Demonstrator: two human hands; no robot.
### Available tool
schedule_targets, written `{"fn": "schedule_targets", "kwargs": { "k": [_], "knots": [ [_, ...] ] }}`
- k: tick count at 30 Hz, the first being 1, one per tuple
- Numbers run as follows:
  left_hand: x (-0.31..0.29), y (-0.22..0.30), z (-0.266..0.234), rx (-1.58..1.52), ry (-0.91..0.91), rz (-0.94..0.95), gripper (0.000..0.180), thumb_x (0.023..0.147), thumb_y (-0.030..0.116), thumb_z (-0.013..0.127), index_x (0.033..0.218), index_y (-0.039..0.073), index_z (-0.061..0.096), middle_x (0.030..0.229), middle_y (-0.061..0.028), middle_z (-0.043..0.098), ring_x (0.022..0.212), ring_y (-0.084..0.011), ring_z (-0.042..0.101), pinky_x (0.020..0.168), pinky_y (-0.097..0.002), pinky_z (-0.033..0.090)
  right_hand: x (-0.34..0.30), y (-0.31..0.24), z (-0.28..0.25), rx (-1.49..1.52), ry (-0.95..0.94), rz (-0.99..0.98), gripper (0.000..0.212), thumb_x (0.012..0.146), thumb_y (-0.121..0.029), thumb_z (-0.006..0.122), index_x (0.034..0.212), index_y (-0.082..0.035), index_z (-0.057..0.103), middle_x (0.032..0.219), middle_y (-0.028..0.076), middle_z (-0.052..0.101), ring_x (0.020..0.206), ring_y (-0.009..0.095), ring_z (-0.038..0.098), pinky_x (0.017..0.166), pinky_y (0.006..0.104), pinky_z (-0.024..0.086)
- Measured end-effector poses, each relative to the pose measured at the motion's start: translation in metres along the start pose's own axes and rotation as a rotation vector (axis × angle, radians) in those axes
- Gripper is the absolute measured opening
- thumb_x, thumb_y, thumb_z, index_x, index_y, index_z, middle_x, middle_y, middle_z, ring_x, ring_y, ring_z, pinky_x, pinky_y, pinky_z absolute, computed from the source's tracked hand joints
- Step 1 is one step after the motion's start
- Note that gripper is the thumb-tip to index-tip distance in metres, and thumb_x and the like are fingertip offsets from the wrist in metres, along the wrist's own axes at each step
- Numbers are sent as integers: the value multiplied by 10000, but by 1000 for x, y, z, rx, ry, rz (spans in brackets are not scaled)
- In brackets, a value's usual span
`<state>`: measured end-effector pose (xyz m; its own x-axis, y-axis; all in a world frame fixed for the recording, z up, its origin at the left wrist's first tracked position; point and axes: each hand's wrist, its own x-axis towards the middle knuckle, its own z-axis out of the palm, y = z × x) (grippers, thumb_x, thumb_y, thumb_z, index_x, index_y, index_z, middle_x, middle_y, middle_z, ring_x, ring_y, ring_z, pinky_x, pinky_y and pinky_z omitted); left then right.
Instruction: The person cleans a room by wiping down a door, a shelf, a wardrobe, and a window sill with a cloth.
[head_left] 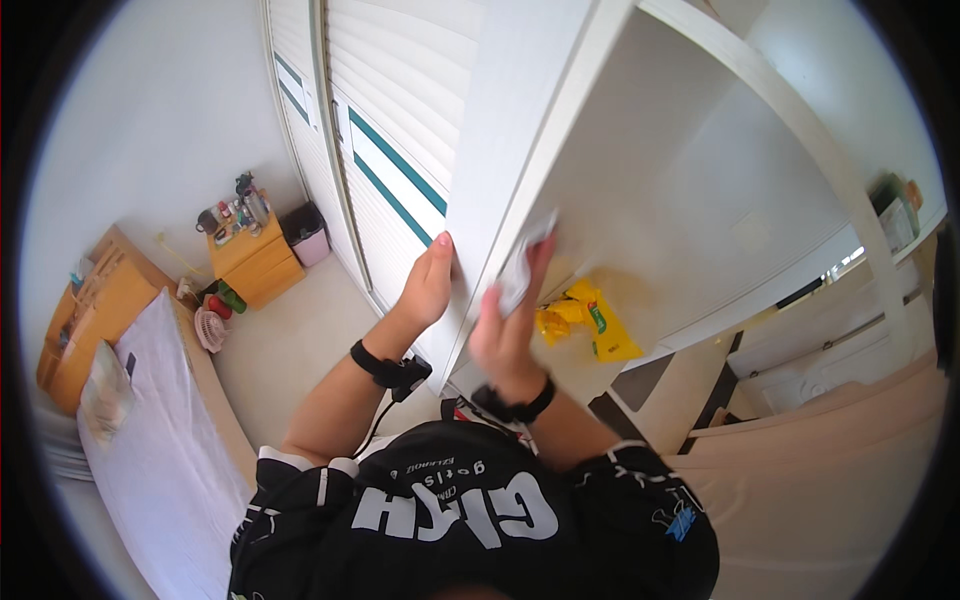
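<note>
My left hand (428, 285) rests against the white wardrobe side panel (505, 110), its visible finger stretched upward; the other fingers are partly hidden. In my right hand (507, 345), slightly blurred, a crumpled white wipe or tissue (516, 280) is pressed at the panel's front edge. Just to the right of that hand, a yellow plastic packet (607, 325) with a green mark lies on a pale shelf surface, with more crumpled yellow packaging beside it.
Sliding doors with green stripes (400, 175) stand at the left. Beyond are a wooden bedside cabinet (258, 268) crowded with small items, a bin (306, 235), a pink fan (211, 328) and a bed (160, 420). A curved white shelf edge (800, 110) arches at the right.
</note>
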<state>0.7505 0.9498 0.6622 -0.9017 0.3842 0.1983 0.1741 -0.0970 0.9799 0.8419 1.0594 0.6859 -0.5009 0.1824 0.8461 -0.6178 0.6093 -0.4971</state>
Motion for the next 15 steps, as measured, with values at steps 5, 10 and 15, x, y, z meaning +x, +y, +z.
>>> {"fn": "schedule_targets", "kwargs": {
  "k": [5,10,15],
  "knots": [
    [-13,4,7,-25,-120,66,613,1132,444,222,1104,-45,591,1019,-148,652,975,-204,574,960,-335,451,-101,22,7,-275,-110,65,754,954,-126,513,1591,61,157,1627,400,52,1498,613,60,1204,655,111],
    [-4,-3,-3,79,-233,89,574,1122,469,265,984,-2,562,839,-130,581,818,-208,536,828,-356,465,40,-24,-17,-306,104,-104,714,984,-128,505,1583,83,176,1640,375,96,1520,558,115,1224,581,141],
    [1,10,-6,127,-372,163,571,1094,507,345,1024,-22,547,868,-222,632,827,-330,611,793,-408,483,111,-108,-29,-198,218,-76,641,1011,-146,503,1547,113,265,1656,332,132,1539,470,175,1231,498,189]
  ]
}}
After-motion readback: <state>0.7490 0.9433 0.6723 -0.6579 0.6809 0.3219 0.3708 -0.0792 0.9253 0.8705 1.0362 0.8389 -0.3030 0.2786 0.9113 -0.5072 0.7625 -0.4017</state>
